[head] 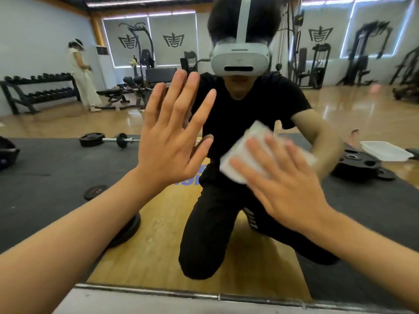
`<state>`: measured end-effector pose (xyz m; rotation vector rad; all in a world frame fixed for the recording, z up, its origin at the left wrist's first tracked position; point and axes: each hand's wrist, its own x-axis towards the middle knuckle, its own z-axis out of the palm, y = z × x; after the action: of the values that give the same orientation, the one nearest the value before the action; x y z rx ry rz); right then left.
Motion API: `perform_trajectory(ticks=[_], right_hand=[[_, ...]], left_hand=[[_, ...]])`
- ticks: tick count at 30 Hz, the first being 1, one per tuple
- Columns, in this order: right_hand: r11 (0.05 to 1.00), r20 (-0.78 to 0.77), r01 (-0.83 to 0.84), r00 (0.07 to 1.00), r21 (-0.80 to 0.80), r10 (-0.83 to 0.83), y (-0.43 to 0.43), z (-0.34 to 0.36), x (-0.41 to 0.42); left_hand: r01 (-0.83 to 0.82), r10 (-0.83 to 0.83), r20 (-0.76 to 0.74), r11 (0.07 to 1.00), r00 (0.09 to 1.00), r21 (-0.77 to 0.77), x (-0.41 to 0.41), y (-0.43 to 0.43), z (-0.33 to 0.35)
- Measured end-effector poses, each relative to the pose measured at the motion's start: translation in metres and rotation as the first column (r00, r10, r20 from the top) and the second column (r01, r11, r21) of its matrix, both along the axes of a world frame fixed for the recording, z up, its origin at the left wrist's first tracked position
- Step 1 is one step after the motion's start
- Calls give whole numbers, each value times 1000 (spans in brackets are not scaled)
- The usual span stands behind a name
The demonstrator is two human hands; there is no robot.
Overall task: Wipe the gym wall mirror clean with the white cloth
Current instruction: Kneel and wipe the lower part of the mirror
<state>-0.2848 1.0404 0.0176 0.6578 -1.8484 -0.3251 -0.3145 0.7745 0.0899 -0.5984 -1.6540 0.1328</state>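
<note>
1. Our left hand [172, 137] lies flat against the mirror [340, 109], palm to the glass. Its fingers [179, 96] are straight and spread apart and hold nothing.
2. Our right hand [283, 184] is lower and to the right, well apart from the left. Its fingers [244, 166] are straight and spread, pressing the white cloth [238, 150] against the glass.
3. The cloth is a folded pad under the right fingertips, with its upper and left edges sticking out past them. Both cloth and right hand are blurred.
4. The mirror's bottom edge is a thin metal strip [147, 291] running across the lower part of the view, with a pale ledge [113, 304] just below it. Both hands are well above that strip.
5. Glass stretches wide to the left of our left hand, to the right of our right hand, and above both. We cannot see the mirror's side or top edges.
6. The glass reflects a kneeling person in black [244, 105] wearing a white headset [240, 57], right behind our hands.
7. Also reflected are a barbell [108, 139] on a dark mat [45, 164], weight plates [356, 164], and a white tray [383, 150] near them.
8. Farther back, a dumbbell rack [38, 91] stands at the left beside a second person in pale clothes [81, 73].
</note>
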Motion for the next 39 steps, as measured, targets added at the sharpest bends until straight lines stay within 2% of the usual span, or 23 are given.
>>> perform_trajectory(ticks=[2,5,7,10,12,15,17,19,21,24,27,29,35,39], right_hand=[[981,-28,-33,999,-191,28,-23,36,-3],[964,-73,-23,997,-265,3,-35,22,-8],[976,-54,9,998,-218,-21,-30,-33,-8],[996,0,85,996,-37,-85,1,-118,-1],[991,17,115,993,69,-117,19,-140,5],[997,64,61,996,54,-65,12,-106,10],[995,48,-7,999,-95,11,-14,-51,8],[973,30,-3,1000,-232,10,-36,2,2],[957,-1,-3,1000,-289,3,-49,22,-4],[963,-20,25,999,-270,-32,-44,-23,-5],[993,5,75,997,-93,-75,-19,-88,-1],[997,23,78,997,-29,-77,-5,-103,0],[995,98,67,993,-70,-60,-7,-105,4],[994,100,80,992,-74,-72,-6,-103,5]], left_hand=[[2,-2,7,1000,1000,1,-1,-1,0],[4,-4,9,1000,1000,7,0,0,0],[-1,1,12,1000,1000,11,0,1,0],[-10,10,9,1000,1000,2,-1,-1,0],[-5,5,-3,1000,1000,4,-1,-2,0],[-2,2,-8,1000,1000,11,-1,-1,-1],[-14,14,-14,1000,1000,13,-2,-1,-1],[-16,16,-16,1000,1000,11,-2,-1,0],[-13,13,-11,1000,1000,7,-3,-1,0],[-9,9,-16,1000,1000,3,-3,-1,-1],[1,-1,-22,1000,1000,5,-2,-1,0],[1,-1,-16,1000,1000,11,0,-2,1],[57,-65,88,995,994,85,20,5,-8],[81,-98,146,989,984,121,29,-3,-69]])
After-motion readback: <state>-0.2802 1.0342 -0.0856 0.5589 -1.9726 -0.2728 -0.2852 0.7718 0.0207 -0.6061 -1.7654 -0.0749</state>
